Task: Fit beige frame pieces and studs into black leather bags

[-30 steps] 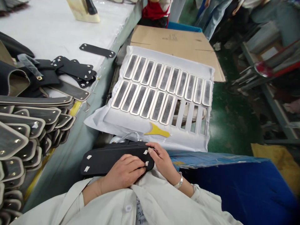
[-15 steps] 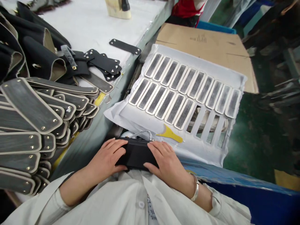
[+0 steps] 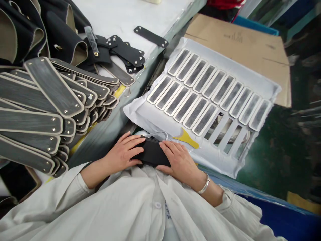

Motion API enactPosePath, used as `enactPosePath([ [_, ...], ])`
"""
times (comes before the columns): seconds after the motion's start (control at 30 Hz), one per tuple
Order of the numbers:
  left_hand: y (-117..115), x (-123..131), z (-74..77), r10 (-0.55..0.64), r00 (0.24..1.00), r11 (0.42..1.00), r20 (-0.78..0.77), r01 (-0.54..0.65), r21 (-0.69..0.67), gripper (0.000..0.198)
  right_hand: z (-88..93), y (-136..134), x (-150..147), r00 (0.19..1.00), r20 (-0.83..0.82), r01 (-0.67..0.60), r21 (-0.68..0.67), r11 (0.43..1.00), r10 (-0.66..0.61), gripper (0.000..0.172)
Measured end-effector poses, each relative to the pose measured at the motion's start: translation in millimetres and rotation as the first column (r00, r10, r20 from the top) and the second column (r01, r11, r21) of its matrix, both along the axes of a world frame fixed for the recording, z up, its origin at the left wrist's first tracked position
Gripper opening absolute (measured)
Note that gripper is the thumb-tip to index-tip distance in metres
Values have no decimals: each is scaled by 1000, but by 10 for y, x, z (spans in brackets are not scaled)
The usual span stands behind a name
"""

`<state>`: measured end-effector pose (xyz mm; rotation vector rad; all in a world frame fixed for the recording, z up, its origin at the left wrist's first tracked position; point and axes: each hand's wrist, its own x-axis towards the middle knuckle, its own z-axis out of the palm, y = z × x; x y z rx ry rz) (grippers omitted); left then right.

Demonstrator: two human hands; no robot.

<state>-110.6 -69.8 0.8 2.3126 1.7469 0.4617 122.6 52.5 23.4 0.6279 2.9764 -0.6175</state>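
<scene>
A black, leather-looking piece [image 3: 151, 151] lies close against my body, between my hands. My left hand [image 3: 124, 150] grips its left end, thumb below and fingers over the top. On the opposite end my right hand [image 3: 178, 158] is closed in the same way. My palms and fingers cover both ends, and what lies beneath the piece is hidden. A yellow flat tool [image 3: 187, 137] rests just beyond my right hand, on a white sheet [image 3: 142, 112] holding two rows of dark, pale-edged strips [image 3: 198, 76].
Stacked grey strips with metal studs [image 3: 52, 88] crowd the left table. Behind them are black leather pieces [image 3: 62, 30] and punched black straps [image 3: 127, 52]. One loose black strap [image 3: 151, 36] lies near the table edge. Cardboard [image 3: 240, 47] extends behind the sheet.
The view has shifted, so the table items sit further right and higher, and a dark phone-like object appears at lower left. Both hands keep their hold on the black piece.
</scene>
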Motion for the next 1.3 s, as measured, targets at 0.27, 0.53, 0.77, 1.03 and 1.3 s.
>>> enactPosePath([
  [0.27, -416, 24, 167, 720, 633, 687, 284, -593, -421, 35, -35, -42, -153, 998, -21, 66, -15, 998, -66, 74],
  [0.53, -343, 486, -65, 926, -40, 376, 376, -7, -926, 55, -19, -32, -175, 999, -22, 31, -28, 999, -32, 75],
  [0.77, -264, 522, -141, 944, -79, 312, 320, -99, -945, 60, 0, -22, -204, 1000, 27, 12, -6, 1000, -12, 78],
  [1.03, -401, 465, -201, 919, 83, 388, 386, -369, -844, 53, 0, -30, -384, 999, 41, 29, -64, 998, -27, 77],
  [1.3, -562, 37, -300, 741, -172, 461, 649, -574, -677, 34, -57, -85, -708, 999, 42, -22, -53, 998, 24, 81],
])
